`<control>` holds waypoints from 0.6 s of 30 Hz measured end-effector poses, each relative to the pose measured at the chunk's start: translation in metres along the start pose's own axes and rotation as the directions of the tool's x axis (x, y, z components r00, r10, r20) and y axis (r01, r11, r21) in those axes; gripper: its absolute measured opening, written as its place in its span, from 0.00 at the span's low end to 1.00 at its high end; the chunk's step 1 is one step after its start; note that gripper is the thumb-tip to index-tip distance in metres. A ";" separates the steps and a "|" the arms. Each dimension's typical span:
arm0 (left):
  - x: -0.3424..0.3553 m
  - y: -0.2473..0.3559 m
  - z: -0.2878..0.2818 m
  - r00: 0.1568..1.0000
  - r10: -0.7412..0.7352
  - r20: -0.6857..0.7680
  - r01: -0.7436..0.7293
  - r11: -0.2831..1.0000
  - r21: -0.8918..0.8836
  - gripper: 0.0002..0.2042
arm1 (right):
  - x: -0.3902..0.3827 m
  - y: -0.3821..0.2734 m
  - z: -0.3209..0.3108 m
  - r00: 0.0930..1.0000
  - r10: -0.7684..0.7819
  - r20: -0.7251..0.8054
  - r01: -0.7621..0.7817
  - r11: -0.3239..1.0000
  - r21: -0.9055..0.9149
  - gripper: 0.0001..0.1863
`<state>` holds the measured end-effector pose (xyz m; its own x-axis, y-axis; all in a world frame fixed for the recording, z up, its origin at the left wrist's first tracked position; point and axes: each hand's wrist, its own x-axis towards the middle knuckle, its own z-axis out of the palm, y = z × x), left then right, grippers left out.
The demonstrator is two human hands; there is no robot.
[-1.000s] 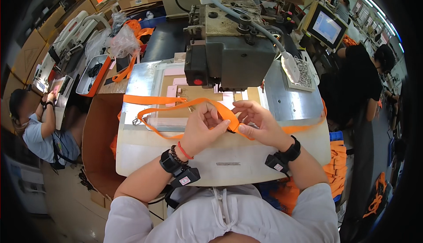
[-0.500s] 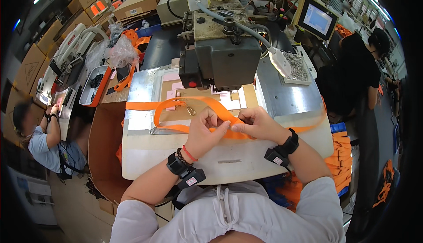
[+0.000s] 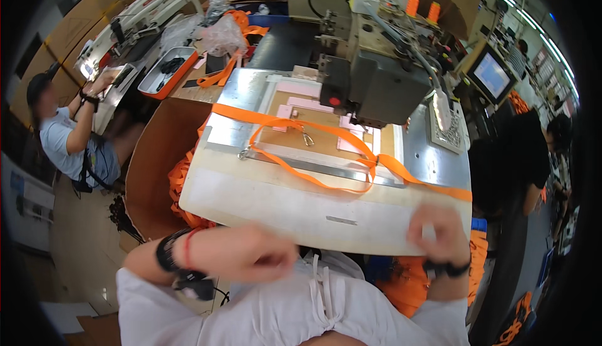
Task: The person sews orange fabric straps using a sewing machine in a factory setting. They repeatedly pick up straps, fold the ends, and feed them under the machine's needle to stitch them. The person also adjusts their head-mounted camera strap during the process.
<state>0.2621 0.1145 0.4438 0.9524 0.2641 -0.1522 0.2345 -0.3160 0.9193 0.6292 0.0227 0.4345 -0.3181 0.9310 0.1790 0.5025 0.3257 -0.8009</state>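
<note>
An orange strap point(image 3: 426, 186) lies looped across the sewing machine's metal-edged work plate point(image 3: 419, 158), over a brown jig with pink pieces point(image 3: 283, 117). A metal clip point(image 3: 308, 139) is on it. The dark machine head point(image 3: 382, 79) stands over the plate's back. My left hand point(image 3: 263, 252), blurred, is below the white table's front edge, touching no strap. My right hand point(image 3: 436, 227), also blurred, is over the table's right front, below the strap. Motion smears the fingers of both hands, so their grip is unclear.
A co-worker point(image 3: 72, 139) sits left at another machine; a dark-clothed person point(image 3: 508, 164) is at right, beside a screen point(image 3: 489, 76). A cardboard box point(image 3: 150, 158) of straps stands left, an orange tray point(image 3: 166, 73) behind it. Orange straps point(image 3: 476, 252) are piled below right.
Both hands have let go of the strap and moved down toward me, apart from each other. The strap now rests on the plate. The view has shifted.
</note>
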 end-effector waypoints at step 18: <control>-0.180 -0.211 0.232 0.761 -0.616 -0.204 0.557 0.781 -0.282 0.19 | -0.153 0.150 0.153 0.311 0.811 0.497 -0.892 0.429 -0.142 0.19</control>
<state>0.0861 -0.0778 0.1934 0.5402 0.5816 -0.6082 0.6588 0.1573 0.7357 0.6305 -0.0955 0.1997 -0.0907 0.4712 -0.8773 0.6137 -0.6673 -0.4219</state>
